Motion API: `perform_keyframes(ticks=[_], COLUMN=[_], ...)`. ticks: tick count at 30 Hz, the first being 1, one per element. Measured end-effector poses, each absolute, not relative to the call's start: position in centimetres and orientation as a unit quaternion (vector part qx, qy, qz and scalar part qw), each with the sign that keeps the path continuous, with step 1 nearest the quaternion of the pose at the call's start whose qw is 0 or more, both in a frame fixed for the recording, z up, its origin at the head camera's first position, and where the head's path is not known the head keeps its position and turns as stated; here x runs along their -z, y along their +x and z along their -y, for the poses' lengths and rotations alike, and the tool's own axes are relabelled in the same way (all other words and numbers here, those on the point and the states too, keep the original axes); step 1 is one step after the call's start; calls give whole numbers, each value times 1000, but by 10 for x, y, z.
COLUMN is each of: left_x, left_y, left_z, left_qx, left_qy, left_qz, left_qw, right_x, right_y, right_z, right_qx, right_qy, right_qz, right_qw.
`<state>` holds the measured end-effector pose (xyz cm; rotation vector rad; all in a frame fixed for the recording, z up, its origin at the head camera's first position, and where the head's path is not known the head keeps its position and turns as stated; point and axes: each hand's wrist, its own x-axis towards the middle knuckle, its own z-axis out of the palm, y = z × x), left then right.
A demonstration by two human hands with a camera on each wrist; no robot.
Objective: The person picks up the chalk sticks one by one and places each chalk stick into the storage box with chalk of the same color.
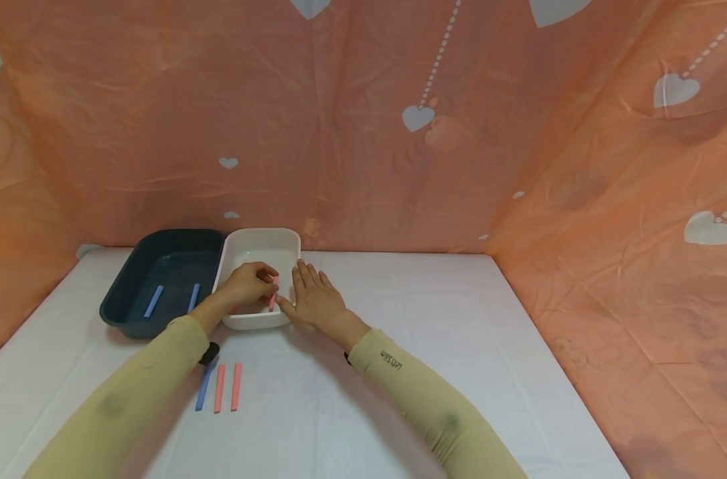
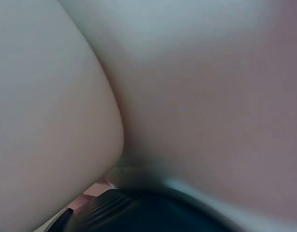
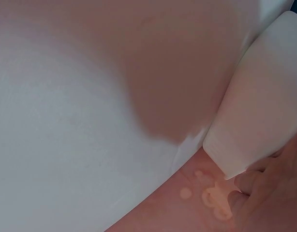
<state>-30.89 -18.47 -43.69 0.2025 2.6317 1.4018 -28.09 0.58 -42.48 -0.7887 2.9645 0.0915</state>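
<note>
My left hand [image 1: 251, 283] reaches into the white tray [image 1: 288, 241] and pinches a pink stick [image 1: 273, 301], held slanted above the tray's floor. Part of another pink stick [image 1: 234, 310] shows beneath that hand, near the front wall. My right hand [image 1: 318, 301] lies with straight fingers along the tray's right rim; in the right wrist view its fingers touch the tray's outer wall [image 3: 264, 101]. The left wrist view is too close and blurred to show the fingers.
Left of the white tray, a dark blue tray [image 1: 186, 241] holds two blue sticks, one [image 1: 153, 301] lying slanted. On the white table [image 1: 429, 372], a blue stick [image 1: 203, 389] and two pink sticks [image 1: 235, 387] lie in front. An orange cloth [image 1: 351, 153] hangs behind.
</note>
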Motion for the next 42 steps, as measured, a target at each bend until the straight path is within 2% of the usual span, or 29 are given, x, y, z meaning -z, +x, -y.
perform_keyframes(ticks=[10, 28, 42], left_x=[438, 440, 434], left_y=[-311, -309, -305], left_z=[184, 181, 182], left_qx=[-425, -409, -377], left_qy=[76, 66, 75], left_qz=[-901, -908, -922], left_qw=[47, 66, 52], right_x=[422, 427, 428], right_y=[-280, -282, -283], right_z=[-6, -4, -3], right_qx=[-28, -27, -25], right_qy=[-256, -252, -250], right_qz=[-966, -967, -967], right_qw=[29, 42, 40])
